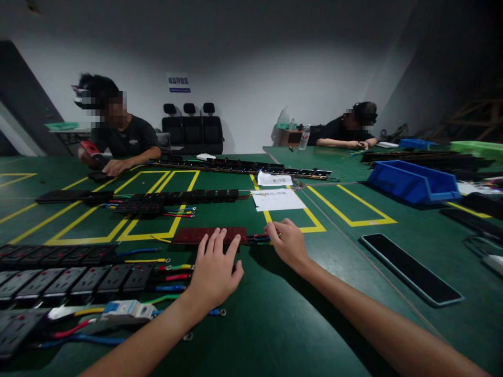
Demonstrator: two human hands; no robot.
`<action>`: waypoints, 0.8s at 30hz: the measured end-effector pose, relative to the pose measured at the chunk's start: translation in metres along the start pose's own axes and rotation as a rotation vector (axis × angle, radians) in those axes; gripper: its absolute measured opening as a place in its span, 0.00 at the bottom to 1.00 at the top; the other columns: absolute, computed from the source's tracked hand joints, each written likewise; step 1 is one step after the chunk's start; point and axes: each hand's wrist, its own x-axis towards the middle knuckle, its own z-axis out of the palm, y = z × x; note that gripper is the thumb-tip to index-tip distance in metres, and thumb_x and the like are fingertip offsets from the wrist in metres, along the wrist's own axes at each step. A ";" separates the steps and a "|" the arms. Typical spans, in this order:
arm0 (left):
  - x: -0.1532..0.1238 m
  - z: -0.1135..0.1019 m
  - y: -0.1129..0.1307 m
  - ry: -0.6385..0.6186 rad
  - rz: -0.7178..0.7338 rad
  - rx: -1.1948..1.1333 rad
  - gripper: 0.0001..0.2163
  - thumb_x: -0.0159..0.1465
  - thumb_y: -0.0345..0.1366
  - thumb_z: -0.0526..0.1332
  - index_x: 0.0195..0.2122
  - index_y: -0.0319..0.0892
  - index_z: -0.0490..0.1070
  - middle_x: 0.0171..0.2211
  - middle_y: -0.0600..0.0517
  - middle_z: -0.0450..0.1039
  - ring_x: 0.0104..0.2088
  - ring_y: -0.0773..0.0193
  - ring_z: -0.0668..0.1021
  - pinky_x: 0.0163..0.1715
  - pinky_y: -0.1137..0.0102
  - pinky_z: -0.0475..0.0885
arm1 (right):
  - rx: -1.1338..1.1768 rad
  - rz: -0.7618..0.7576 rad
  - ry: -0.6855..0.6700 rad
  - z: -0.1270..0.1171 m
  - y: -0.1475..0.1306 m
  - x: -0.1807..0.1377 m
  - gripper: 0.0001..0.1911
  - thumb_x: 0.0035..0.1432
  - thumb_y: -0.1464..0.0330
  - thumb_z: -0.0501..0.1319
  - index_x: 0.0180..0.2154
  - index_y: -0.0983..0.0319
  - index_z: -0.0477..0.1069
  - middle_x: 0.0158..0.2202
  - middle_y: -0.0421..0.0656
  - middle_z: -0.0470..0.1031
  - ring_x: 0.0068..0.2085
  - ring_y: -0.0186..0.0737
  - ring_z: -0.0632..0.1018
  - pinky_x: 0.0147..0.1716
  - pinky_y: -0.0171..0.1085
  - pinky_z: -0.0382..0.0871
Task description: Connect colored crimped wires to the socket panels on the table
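Observation:
A dark red socket strip (188, 235) lies crosswise on the green table in front of me. My left hand (214, 269) rests on it with fingers spread, covering part of its face. From its right end comes a bundle of thin coloured wires (257, 239). The fingers of my right hand (288, 242) are closed around the wires' far ends, so the tips are hidden. Rows of black socket modules (84, 285) lie to the left of my left hand. Coloured leads with ring terminals stick out of them, and a white and blue circuit breaker (129, 311) sits among the leads.
Further back lie black strips (192, 196) and white paper labels (278, 200). On the right are a phone (411, 268) and a blue bin (412, 182). Across the table, one person (121, 139) holds a red power tool (91, 150); another (346, 131) sits at the far right.

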 end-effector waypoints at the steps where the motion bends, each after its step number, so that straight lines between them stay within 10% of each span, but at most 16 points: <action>1: 0.000 0.000 0.000 -0.001 -0.002 0.000 0.26 0.66 0.43 0.58 0.64 0.45 0.67 0.64 0.37 0.65 0.65 0.43 0.65 0.64 0.46 0.58 | -0.004 0.000 -0.005 0.000 0.000 0.000 0.25 0.70 0.59 0.50 0.29 0.59 0.80 0.24 0.43 0.72 0.32 0.40 0.71 0.31 0.36 0.56; 24: -0.001 0.000 0.000 0.012 0.012 -0.011 0.25 0.67 0.42 0.56 0.64 0.44 0.66 0.64 0.38 0.65 0.65 0.42 0.65 0.64 0.45 0.58 | -0.041 -0.006 -0.040 -0.003 -0.005 0.001 0.21 0.68 0.63 0.52 0.28 0.58 0.79 0.22 0.42 0.71 0.32 0.40 0.70 0.30 0.36 0.55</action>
